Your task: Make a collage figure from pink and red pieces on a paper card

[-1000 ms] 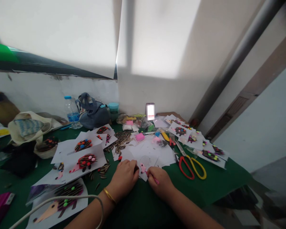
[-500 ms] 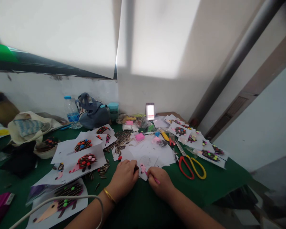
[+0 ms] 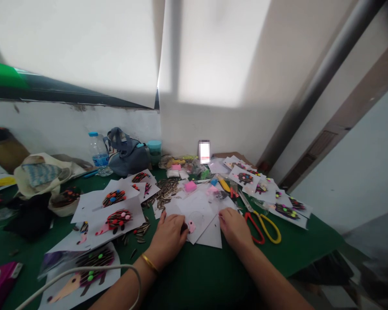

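Note:
A white paper sheet [image 3: 198, 217] lies in front of me, bearing a small pink clay animal head [image 3: 192, 227] with dark dots and a faint drawn outline. My left hand [image 3: 170, 234] rests at the sheet's left edge, little finger apart, thumb beside the pink head. A dark gap shows between thumb and forefinger. My right hand [image 3: 234, 226] is to the right of the sheet, its fingertips pinched together over another white sheet [image 3: 211, 238]; what they hold is too small to make out. Sunflower seeds [image 3: 168, 189] are heaped behind my left hand.
Red-and-yellow-handled scissors [image 3: 261, 226] lie right of my right hand. Finished hedgehog pictures [image 3: 119, 217] overlap on the left, more [image 3: 245, 177] at the right. Pink clay [image 3: 190, 186] and packets sit behind the sheets. A pale cable [image 3: 84, 268] crosses my left forearm. A phone [image 3: 204, 152] stands at the wall.
My right hand has moved right, away from the pink head, and the pink stick-like thing in it no longer shows. My left hand has stayed nearly in place; its little finger is now lifted outward.

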`<state>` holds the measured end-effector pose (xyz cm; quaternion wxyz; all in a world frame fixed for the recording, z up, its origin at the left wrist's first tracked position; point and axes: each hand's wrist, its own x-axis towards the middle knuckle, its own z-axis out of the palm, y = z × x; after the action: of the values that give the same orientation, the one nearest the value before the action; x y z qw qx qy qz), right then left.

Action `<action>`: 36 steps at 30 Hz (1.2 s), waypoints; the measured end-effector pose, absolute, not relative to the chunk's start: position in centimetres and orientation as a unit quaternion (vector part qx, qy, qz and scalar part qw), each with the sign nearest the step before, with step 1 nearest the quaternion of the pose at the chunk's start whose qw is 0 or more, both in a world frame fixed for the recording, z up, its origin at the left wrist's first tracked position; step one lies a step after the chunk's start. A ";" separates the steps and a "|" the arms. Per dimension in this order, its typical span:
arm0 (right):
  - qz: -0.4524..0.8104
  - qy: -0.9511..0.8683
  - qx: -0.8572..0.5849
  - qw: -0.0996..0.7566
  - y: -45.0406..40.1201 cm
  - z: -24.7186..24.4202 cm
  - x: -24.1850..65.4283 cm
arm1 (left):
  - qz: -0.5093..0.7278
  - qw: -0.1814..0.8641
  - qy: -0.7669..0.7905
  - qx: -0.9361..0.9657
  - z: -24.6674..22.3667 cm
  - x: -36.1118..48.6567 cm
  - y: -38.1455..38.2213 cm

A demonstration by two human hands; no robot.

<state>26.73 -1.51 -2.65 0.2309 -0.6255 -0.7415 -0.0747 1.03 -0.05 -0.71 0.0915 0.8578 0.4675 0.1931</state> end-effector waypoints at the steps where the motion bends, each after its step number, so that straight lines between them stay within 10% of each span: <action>1: -0.092 -0.732 -0.643 0.203 -1.2 -2.5 27.7 | 0.192 0.095 0.470 0.856 -0.7 1.0 0.0; 24: -0.037 -0.547 -0.830 0.104 9.3 -0.1 35.7 | 0.233 0.023 0.579 0.781 1.2 -0.5 1.7; 36: -0.026 -0.569 -0.764 0.302 8.7 0.3 34.5 | 0.191 0.010 0.593 0.782 0.6 -0.5 1.5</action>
<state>34.53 8.72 0.27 0.3016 -0.7642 -0.5695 -0.0265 -0.50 1.48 0.64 0.0096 0.7824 0.5928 0.1908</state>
